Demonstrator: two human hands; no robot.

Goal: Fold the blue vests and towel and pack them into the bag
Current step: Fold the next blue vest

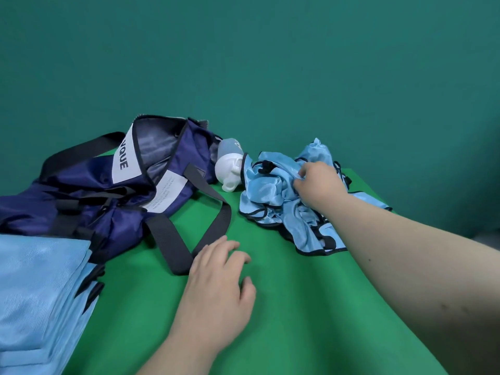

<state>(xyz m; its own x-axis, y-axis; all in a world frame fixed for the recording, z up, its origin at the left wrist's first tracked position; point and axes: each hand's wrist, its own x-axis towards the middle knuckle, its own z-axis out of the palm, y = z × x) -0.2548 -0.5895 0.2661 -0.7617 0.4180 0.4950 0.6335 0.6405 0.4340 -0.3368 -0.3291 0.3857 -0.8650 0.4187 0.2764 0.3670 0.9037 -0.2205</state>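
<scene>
A crumpled heap of shiny light-blue vests (281, 196) with black trim lies at the back right of the green table. My right hand (319, 185) reaches into the heap, its fingers curled and pinching the fabric. An open navy bag (113, 190) with black straps lies on its side at the left, its mouth facing up and back. A stack of folded light-blue cloth (40, 293) sits at the near left, in front of the bag. My left hand (219, 282) rests on the table with fingers spread and relaxed, beside a bag strap (173, 239).
A bottle with a white cap (230, 169) lies between the bag and the vest heap. The green table (311, 307) stands against a teal wall, and its right edge runs behind my right forearm.
</scene>
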